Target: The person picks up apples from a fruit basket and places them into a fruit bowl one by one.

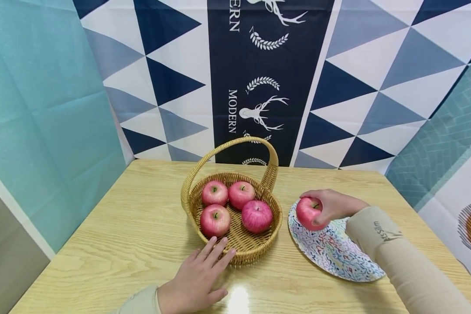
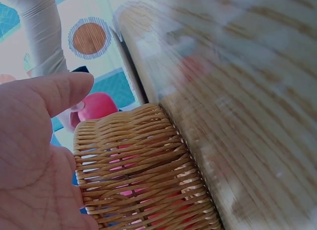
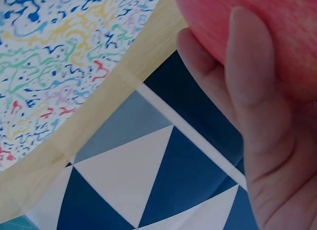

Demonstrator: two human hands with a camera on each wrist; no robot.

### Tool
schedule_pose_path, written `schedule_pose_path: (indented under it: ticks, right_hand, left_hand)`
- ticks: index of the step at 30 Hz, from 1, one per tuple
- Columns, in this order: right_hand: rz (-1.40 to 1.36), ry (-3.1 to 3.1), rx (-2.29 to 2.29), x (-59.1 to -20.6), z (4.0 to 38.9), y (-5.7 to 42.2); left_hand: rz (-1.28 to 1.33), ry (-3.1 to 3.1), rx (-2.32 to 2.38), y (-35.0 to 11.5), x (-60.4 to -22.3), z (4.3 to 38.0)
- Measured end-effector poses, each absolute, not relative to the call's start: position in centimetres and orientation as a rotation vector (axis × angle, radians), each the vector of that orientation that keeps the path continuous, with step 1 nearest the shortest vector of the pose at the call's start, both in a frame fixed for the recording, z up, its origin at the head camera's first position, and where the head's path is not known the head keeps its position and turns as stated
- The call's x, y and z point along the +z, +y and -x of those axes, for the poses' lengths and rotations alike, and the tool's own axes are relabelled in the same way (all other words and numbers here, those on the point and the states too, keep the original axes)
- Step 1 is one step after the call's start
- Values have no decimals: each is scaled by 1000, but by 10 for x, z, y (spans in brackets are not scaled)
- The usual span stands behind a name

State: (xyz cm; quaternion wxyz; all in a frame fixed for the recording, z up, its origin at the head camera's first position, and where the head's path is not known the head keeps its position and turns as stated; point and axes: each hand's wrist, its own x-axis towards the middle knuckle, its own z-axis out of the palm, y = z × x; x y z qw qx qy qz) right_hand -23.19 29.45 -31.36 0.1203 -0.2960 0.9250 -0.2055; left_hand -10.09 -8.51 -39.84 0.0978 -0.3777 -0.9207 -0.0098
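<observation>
My right hand [image 1: 331, 205] grips a red apple [image 1: 309, 213] over the left part of a round, colourfully speckled mat [image 1: 333, 250]. In the right wrist view, thumb and fingers wrap the apple [image 3: 292, 37], with the mat [image 3: 54, 67] beyond. My left hand [image 1: 200, 274] lies with straight fingers at the near rim of a wicker basket [image 1: 239, 253]. Several apples sit inside, among them a darker red one [image 1: 257, 216] on the right and a paler one [image 1: 215, 220] nearest my left fingertips. In the left wrist view, the fingers rest against the woven basket wall [image 2: 133, 165].
The basket's tall arched handle [image 1: 229, 143] rises over the apples. Behind the wooden table [image 1: 141, 226] hangs a patterned cloth [image 1: 180, 78] with triangles and deer heads. A light teal curtain [image 1: 51, 109] borders the left side.
</observation>
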Motion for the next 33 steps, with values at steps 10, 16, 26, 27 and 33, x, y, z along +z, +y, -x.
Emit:
schedule_pose_path:
  ticks: [10, 16, 26, 27, 33]
  right_hand:
    - [763, 2758, -558, -322, 237, 307]
    - [705, 2801, -531, -326, 240, 308]
    - [651, 2855, -539, -333, 246, 321]
    - [641, 2861, -548, -333, 246, 323]
    - [569, 2896, -574, -337, 248, 334]
  left_hand:
    - [1125, -2678, -41, -86, -400, 101]
    - [1126, -2701, -49, -86, -399, 101]
    - [1126, -2673, -32, -86, -400, 100]
    - [1129, -2669, -30, -86, -400, 100]
    - [1137, -2631, -13, -87, -402, 102]
